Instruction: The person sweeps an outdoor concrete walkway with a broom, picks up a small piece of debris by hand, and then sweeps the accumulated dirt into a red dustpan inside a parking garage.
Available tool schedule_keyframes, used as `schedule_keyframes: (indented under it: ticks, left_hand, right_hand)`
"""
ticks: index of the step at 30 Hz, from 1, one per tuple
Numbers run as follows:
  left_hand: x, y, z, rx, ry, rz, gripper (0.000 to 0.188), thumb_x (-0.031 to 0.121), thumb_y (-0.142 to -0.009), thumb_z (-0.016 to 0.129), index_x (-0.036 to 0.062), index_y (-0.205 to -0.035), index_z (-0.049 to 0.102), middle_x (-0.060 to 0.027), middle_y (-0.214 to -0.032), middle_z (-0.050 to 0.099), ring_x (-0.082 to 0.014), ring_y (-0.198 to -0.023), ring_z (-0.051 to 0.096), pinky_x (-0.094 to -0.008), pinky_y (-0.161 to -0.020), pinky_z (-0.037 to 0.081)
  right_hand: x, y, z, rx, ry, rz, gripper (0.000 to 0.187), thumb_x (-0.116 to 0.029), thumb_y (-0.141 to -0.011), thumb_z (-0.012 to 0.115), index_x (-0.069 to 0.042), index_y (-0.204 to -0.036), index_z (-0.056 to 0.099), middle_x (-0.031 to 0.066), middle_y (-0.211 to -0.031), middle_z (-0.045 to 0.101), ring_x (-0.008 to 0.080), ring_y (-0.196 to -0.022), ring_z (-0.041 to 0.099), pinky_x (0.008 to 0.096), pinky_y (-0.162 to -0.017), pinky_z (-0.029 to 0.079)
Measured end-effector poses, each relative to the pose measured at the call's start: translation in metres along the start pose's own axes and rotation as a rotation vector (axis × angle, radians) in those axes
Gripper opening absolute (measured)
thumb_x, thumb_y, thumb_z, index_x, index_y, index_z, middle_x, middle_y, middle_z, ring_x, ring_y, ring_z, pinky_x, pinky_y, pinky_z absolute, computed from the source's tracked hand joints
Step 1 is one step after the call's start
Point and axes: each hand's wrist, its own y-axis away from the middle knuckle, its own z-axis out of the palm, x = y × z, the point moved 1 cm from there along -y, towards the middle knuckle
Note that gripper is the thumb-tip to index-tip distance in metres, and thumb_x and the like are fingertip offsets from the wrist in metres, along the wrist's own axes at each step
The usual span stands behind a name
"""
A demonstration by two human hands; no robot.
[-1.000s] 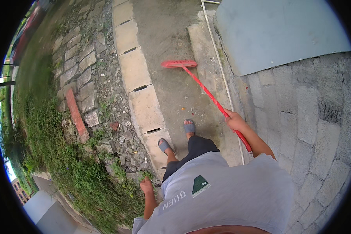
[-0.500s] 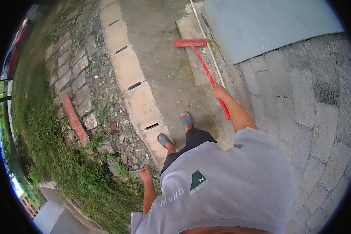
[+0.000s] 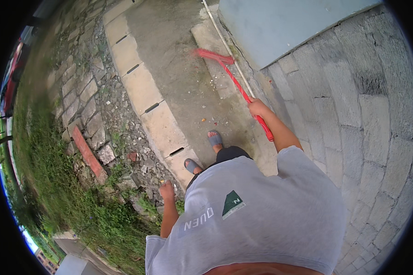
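My right hand is wrapped round the red handle of a broom, near its grip end. The broom stretches away from me, and its wide red head is over the concrete beside a pale pipe. Motion smears the head's left end, and I cannot tell whether it touches the ground. My left hand hangs low at my left side with its fingers curled in. Nothing shows in that hand, and it is apart from the broom.
Slotted drain covers run along the left of the concrete path. Beyond them lie rubble, a reddish plank and weeds. A grey block wall and a pale blue-grey slab stand on the right.
The broom's head has tilted, its right end coming nearer to me, and has shifted slightly left. My left hand has moved a little forward and left. The view has shifted somewhat.
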Motion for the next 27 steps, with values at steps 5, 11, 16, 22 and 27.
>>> schedule_keyframes:
  ticks: [5, 11, 16, 22, 27]
  left_hand:
    - [0.018, 0.001, -0.013, 0.061, 0.127, 0.006, 0.034, 0.030, -0.081, 0.053, -0.0009, -0.066, 0.055, -0.0060, -0.054, 0.047, -0.0188, -0.045, 0.042, -0.0340, -0.037, 0.039]
    - [-0.022, -0.013, 0.000, -0.059, -0.060, -0.054, 0.036, 0.029, -0.081, 0.052, -0.0050, -0.075, 0.061, -0.0137, -0.062, 0.056, -0.0257, -0.046, 0.053, -0.0380, -0.038, 0.045]
    - [-0.034, -0.019, 0.000, -0.153, -0.222, 0.094, 0.038, 0.029, -0.081, 0.051, -0.0068, -0.076, 0.060, -0.0155, -0.063, 0.057, -0.0269, -0.048, 0.054, -0.0394, -0.037, 0.046]
    - [-0.019, -0.023, -0.007, -0.051, -0.039, 0.101, 0.034, 0.028, -0.080, 0.053, -0.0037, -0.069, 0.057, -0.0118, -0.060, 0.055, -0.0230, -0.050, 0.050, -0.0380, -0.040, 0.043]
    - [0.003, -0.020, -0.008, -0.027, -0.062, 0.045, 0.036, 0.030, -0.079, 0.054, -0.0032, -0.065, 0.057, -0.0099, -0.054, 0.051, -0.0209, -0.049, 0.049, -0.0378, -0.045, 0.043]
  right_hand:
    - [0.016, 0.087, 0.001, -0.123, -0.234, 0.099, 0.059, -0.012, -0.088, 0.046, -0.014, -0.144, 0.027, 0.0057, -0.058, 0.047, 0.0160, -0.040, 0.044, 0.0326, -0.036, 0.038]
    - [0.019, 0.092, -0.015, -0.042, -0.151, 0.016, 0.060, -0.013, -0.088, 0.048, -0.014, -0.144, 0.027, 0.0026, -0.058, 0.045, 0.0122, -0.039, 0.041, 0.0298, -0.034, 0.036]
    - [0.034, 0.073, 0.001, -0.136, -0.250, 0.038, 0.061, -0.012, -0.086, 0.051, -0.015, -0.143, 0.028, 0.0021, -0.057, 0.046, 0.0111, -0.039, 0.041, 0.0278, -0.035, 0.036]
    - [0.014, 0.111, -0.015, -0.100, -0.225, -0.037, 0.067, -0.003, -0.078, 0.049, -0.009, -0.142, 0.030, 0.0032, -0.054, 0.046, 0.0130, -0.037, 0.043, 0.0310, -0.035, 0.037]
    - [0.025, 0.062, -0.002, -0.068, -0.161, -0.003, 0.071, -0.004, -0.076, 0.050, -0.010, -0.143, 0.028, 0.0037, -0.054, 0.047, 0.0134, -0.038, 0.043, 0.0304, -0.036, 0.037]
